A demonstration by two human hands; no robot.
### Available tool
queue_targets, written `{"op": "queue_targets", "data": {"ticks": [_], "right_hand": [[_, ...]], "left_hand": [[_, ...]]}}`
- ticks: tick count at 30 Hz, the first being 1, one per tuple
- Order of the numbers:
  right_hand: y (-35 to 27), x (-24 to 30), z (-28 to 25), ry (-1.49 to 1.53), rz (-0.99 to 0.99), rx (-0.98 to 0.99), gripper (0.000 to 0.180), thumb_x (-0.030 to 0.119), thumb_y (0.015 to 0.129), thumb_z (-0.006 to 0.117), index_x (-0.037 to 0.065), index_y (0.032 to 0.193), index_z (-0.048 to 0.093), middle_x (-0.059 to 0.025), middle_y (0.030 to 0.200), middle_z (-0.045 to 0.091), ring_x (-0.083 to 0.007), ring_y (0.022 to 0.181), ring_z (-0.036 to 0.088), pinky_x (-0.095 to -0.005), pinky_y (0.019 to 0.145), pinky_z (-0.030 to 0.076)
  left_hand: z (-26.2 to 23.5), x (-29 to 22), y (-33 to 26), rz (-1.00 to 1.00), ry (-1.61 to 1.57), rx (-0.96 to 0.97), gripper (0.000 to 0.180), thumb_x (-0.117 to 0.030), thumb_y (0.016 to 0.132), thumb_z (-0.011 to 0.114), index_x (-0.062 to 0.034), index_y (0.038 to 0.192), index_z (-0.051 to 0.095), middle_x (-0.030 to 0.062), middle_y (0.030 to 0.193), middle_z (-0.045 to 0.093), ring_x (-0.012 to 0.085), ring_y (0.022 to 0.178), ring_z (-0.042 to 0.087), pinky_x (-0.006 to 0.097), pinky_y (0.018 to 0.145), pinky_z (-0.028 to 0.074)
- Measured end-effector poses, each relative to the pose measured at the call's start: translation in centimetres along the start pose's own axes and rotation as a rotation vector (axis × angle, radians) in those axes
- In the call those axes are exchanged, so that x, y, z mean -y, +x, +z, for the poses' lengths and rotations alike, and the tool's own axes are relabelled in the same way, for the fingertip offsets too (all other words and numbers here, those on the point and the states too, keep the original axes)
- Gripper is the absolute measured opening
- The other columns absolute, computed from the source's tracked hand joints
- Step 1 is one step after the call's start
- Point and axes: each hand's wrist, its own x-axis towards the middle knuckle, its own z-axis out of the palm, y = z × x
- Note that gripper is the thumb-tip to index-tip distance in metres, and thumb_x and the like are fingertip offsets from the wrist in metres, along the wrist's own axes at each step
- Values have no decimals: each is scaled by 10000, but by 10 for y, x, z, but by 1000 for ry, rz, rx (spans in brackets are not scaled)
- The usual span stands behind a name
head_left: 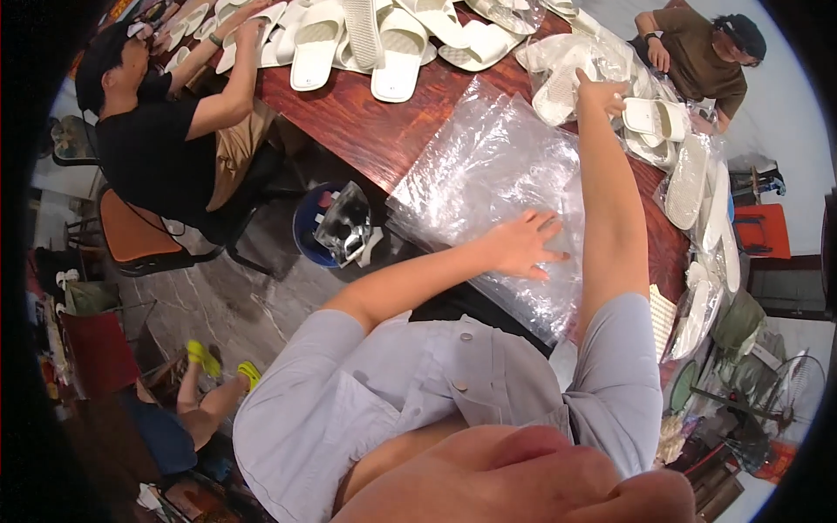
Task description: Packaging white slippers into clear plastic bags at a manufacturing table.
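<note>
A stack of clear plastic bags [462, 166] lies spread on the near corner of the reddish-brown wooden table [340, 131]. My left hand [527, 246] rests flat on these bags, fingers spread, holding nothing. Farther off, my right arm is stretched to the pile on the right. There my right hand [603, 94] is at a white slipper in a clear bag [554, 94], with its fingers apart and no firm grip visible. Just right of that hand sits another pair of bagged white slippers [654, 120].
Loose white slippers [318, 44] crowd the table's far side. More bagged slippers [690, 187] line its right edge. A person in black [157, 148] sits at the left; another in brown [697, 52] is across the right side. A blue bin [318, 228] stands on the floor.
</note>
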Motion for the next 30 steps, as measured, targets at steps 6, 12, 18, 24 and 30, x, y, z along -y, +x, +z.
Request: {"op": "queue_targets", "data": {"ticks": [6, 12, 18, 24, 30], "right_hand": [[41, -38, 20, 539, 280, 160, 1289, 108, 736, 842, 136, 1507, -191, -286, 1319, 464, -362, 1019, 614, -465, 759, 542], [42, -15, 8, 1082, 372, 379, 128, -41, 809, 710, -4, 904, 633, -58, 842, 590, -163, 605, 527, -378, 590, 536], [40, 27, -72, 1439, 50, 705, 206, -21, 819, 564, -22, 1025, 578, -29, 692, 462, -165, 609, 426, -625, 954, 470], [12, 9, -164, 1770, -7, 1133, 240, -22, 778, 538, -2, 1014, 577, -59, 888, 623, -209, 709, 530, -659, 1024, 386], [4, -17, -269, 1433, -236, 1090, 355, 75, 798, 519, -82, 1095, 636, -187, 1119, 683, -293, 1072, 627, -454, 964, 502]], "left_hand": [[-2, -7, 9, 62, -8, -41, 480, -514, 866, 622, -258, 1273, 637, 232, 1385, 440, 428, 1361, 340, 527, 1030, 344], [7, -1, 4, 57, 76, -33, 511, -561, 859, 606, -314, 1306, 619, 218, 1417, 433, 401, 1340, 365, 509, 1025, 356], [-3, -3, 6, 29, 46, 3, 472, -513, 860, 634, -281, 1270, 647, 221, 1405, 436, 413, 1365, 337, 519, 1035, 350], [-2, -2, 6, 8, 61, 34, 492, -507, 865, 631, -299, 1311, 624, 221, 1444, 415, 401, 1371, 337, 515, 1064, 334], [-3, 1, 9, 32, 40, 38, 534, -499, 868, 636, -316, 1366, 580, 222, 1440, 419, 403, 1373, 346, 502, 1074, 332]]}}
